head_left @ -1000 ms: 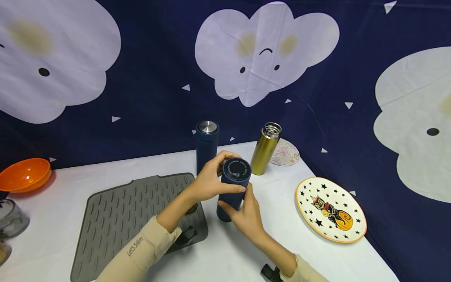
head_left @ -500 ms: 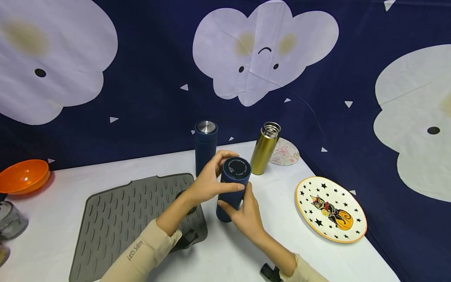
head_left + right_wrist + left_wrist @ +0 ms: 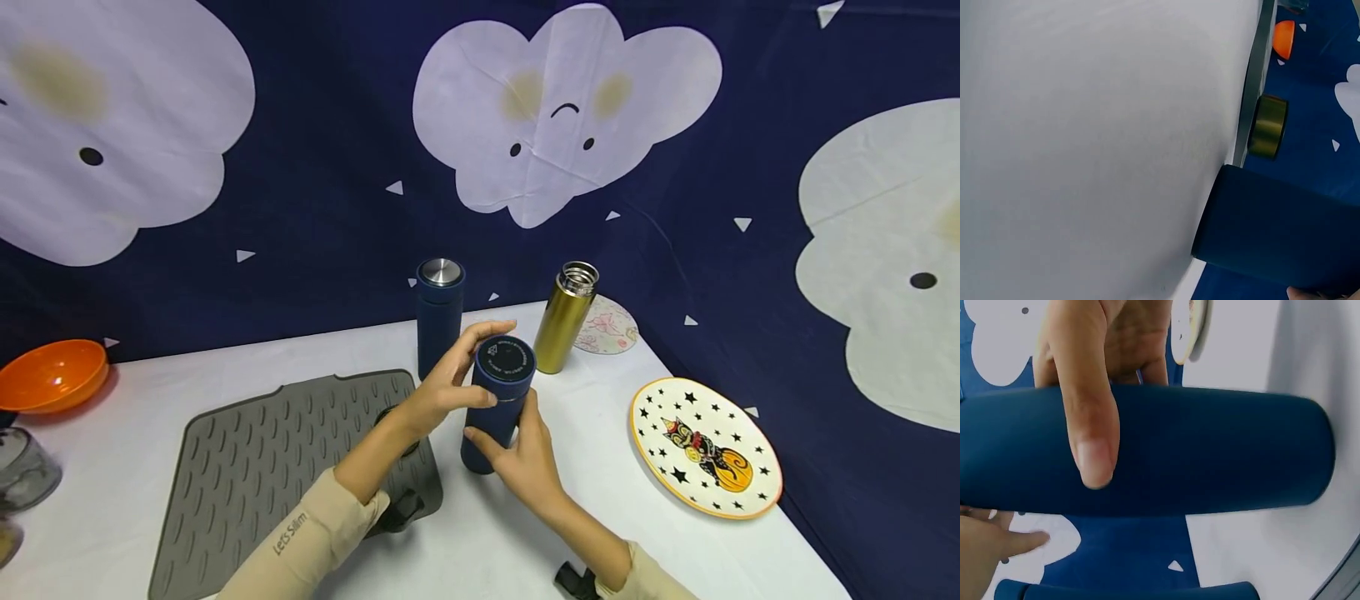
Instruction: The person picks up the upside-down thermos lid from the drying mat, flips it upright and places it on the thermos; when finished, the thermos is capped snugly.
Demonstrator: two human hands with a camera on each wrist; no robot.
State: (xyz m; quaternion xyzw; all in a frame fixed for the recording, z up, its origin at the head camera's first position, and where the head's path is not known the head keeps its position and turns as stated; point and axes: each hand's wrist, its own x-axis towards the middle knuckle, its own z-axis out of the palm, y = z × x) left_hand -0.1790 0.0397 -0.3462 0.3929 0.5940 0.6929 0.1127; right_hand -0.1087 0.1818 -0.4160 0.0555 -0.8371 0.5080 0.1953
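Observation:
A navy blue bottle (image 3: 491, 425) stands on the white table (image 3: 487, 533), just right of the grey ribbed mat (image 3: 270, 467). My left hand (image 3: 444, 387) curls its fingers and thumb round the bottle's black-topped lid (image 3: 506, 360). A thin silver band shows under the lid. My right hand (image 3: 527, 457) grips the bottle's body from the near side. In the left wrist view a finger (image 3: 1088, 419) lies across the navy bottle (image 3: 1210, 450). The right wrist view shows the navy bottle's base (image 3: 1279, 231) on the table.
Behind stand a second navy bottle with a silver top (image 3: 440, 312) and an uncapped gold bottle (image 3: 564, 321) beside a floral coaster (image 3: 611, 327). A star-and-cat plate (image 3: 705, 446) lies right. An orange bowl (image 3: 51, 373) and a glass vessel (image 3: 22, 471) sit far left. A gold cap (image 3: 1269, 125) rests on the mat.
The print on the lid has rotated under my left hand, whose fingers have shifted round it. A silver band now shows below the lid. The right hand and bottle body stay put.

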